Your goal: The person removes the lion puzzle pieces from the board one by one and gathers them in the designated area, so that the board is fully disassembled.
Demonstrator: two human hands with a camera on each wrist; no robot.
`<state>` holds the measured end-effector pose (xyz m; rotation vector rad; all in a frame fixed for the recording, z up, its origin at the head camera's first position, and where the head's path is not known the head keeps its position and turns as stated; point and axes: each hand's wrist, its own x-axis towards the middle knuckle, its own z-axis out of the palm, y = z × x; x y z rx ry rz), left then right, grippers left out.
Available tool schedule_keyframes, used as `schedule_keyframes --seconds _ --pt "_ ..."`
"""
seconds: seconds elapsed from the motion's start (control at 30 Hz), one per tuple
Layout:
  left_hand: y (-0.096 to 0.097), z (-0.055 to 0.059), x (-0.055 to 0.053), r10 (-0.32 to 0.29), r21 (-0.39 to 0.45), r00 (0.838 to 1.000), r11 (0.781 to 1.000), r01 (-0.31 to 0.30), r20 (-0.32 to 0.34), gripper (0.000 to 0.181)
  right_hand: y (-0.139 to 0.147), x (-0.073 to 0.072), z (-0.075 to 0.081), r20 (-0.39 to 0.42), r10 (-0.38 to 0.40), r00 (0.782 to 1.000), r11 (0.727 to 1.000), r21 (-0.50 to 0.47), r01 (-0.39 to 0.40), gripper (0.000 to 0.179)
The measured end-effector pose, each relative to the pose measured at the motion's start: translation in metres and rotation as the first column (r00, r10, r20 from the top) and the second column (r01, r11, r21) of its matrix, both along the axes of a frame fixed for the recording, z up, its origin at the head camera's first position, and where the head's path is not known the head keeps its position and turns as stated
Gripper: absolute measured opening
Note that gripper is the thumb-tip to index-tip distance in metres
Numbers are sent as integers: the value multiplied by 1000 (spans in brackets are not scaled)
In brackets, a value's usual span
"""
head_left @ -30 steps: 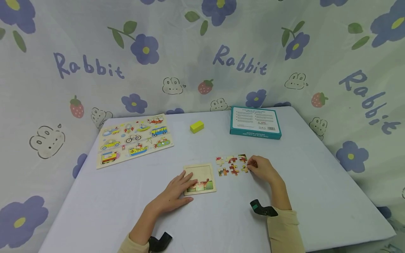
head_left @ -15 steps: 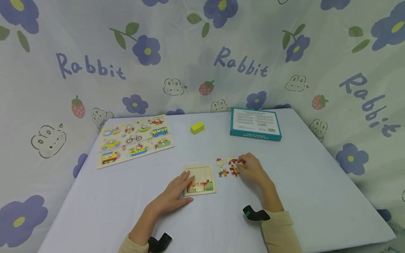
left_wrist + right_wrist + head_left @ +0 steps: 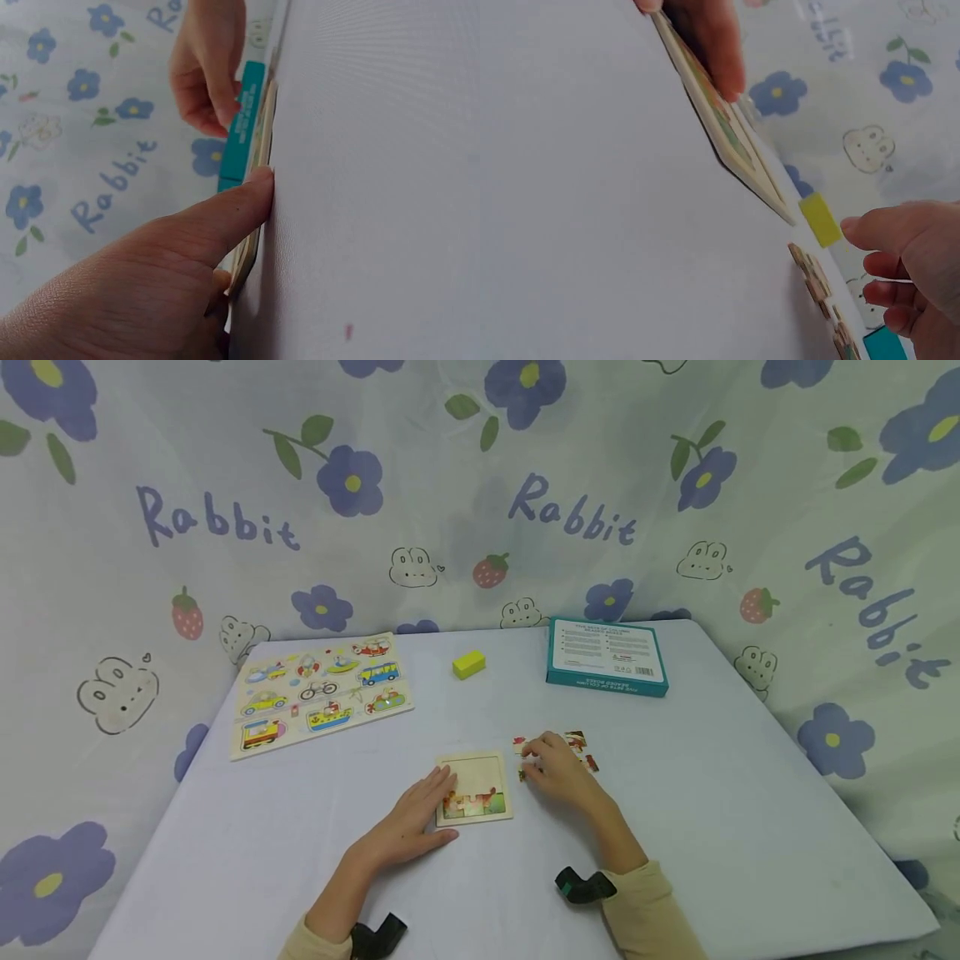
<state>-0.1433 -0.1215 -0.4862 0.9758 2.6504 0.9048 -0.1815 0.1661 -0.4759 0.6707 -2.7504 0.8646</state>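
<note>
My left hand (image 3: 411, 814) lies with fingers extended over the left side of a small square wooden puzzle tray (image 3: 474, 762). Its thumb lies along the tray's near edge in the left wrist view. A few jigsaw pieces with an animal picture (image 3: 480, 802) fill the tray's lower part. My right hand (image 3: 562, 777) hovers over a group of loose jigsaw pieces (image 3: 576, 741) right of the tray, hiding the middle ones. In the right wrist view its thumb (image 3: 866, 229) and loosely bent fingers stand apart, with nothing seen between them, above the loose pieces (image 3: 810, 274).
A large vehicle puzzle board (image 3: 321, 693) lies at the back left of the white-covered table (image 3: 750, 827). A yellow block (image 3: 468, 665) sits at the back middle. Right of it is a teal box (image 3: 606, 656). A printed curtain (image 3: 450, 485) hangs behind.
My right hand has moved left across the loose pieces, from the group's right end to its left part, uncovering pieces on the right. The left hand stays on the tray.
</note>
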Motion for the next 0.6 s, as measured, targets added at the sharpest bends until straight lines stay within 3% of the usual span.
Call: schedule_keyframes --seconds 0.1,0.3,0.5,0.6 --pt "1 1 0 18 -8 1000 1000 -18 18 82 -11 2 -1 -20 76 997 997 17 -76 15" --pt "1 1 0 30 -11 999 999 -30 18 84 -33 10 0 83 146 986 989 -8 -146 19" --pt "1 2 0 28 -5 1000 1000 -28 3 85 -46 14 -2 22 228 973 974 1 -228 20" --pt "2 2 0 36 -13 999 999 -36 14 84 -52 16 -3 31 253 967 967 33 -254 21"
